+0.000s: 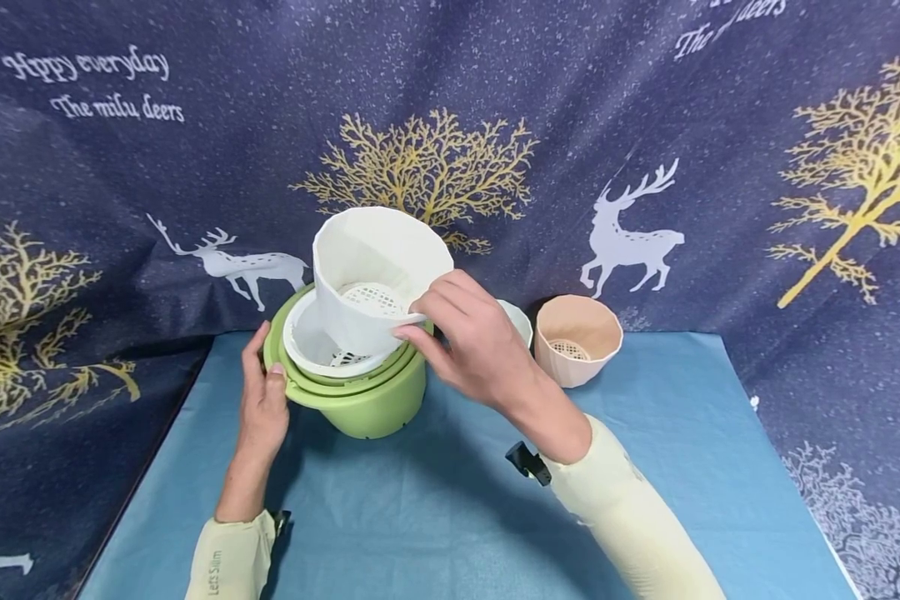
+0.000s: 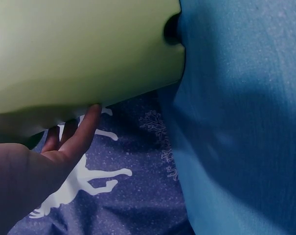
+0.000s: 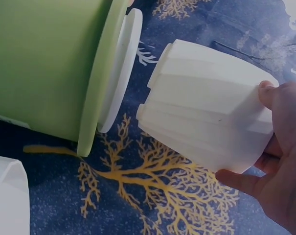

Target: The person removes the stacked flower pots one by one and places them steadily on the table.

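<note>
In the head view, my left hand point(image 1: 261, 412) grips the rim of a green plant pot point(image 1: 378, 414) at its left side, thumb over the edge. More green rims and a white pot point(image 1: 307, 342) with a slotted bottom are nested inside it. My right hand point(image 1: 480, 350) pinches the rim of another white plant pot point(image 1: 375, 250), faceted and with a perforated bottom, tilted above the stack. The right wrist view has this faceted pot apart from the nested white rim point(image 3: 123, 73). Seen from the left wrist, my fingers point(image 2: 86, 127) lie against the green pot's underside.
A peach pot point(image 1: 577, 367) with a perforated bottom stands right of the stack. Beside it is a pale pot point(image 1: 520, 321), partly hidden by my right hand. Blue cloth point(image 1: 420, 517) covers the table, and a dark blue printed curtain point(image 1: 450, 67) hangs behind it.
</note>
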`<state>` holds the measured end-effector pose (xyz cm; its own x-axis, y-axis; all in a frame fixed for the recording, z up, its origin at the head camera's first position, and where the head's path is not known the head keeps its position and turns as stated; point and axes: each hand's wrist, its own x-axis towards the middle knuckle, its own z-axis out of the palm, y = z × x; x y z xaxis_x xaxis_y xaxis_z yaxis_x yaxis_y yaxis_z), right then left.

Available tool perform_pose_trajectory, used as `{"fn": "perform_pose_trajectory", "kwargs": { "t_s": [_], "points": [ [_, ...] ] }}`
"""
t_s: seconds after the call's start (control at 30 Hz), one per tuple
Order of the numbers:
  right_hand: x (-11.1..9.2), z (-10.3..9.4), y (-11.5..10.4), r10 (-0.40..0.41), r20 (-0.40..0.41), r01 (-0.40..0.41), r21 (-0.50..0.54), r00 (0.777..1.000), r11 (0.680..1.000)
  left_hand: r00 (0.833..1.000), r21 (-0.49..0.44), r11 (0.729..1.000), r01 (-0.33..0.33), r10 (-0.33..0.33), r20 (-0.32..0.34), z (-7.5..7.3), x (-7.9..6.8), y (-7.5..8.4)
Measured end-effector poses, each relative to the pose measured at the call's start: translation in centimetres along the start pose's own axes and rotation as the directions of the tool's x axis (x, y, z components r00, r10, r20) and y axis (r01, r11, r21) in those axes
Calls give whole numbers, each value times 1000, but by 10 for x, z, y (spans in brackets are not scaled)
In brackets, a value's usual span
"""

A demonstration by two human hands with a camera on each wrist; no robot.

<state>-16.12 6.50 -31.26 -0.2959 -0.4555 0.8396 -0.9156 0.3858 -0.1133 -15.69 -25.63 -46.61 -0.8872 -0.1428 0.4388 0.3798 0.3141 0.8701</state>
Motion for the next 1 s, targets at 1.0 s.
{"fn": "perform_pose_trajectory", "kwargs": {
  "t_s": [1.0],
  "points": [
    [-34,-41,-3,69,-131,-77,-57,989,995,1000,-11,1000,-3,3,-2,0,-1,-2]
  ]
}}
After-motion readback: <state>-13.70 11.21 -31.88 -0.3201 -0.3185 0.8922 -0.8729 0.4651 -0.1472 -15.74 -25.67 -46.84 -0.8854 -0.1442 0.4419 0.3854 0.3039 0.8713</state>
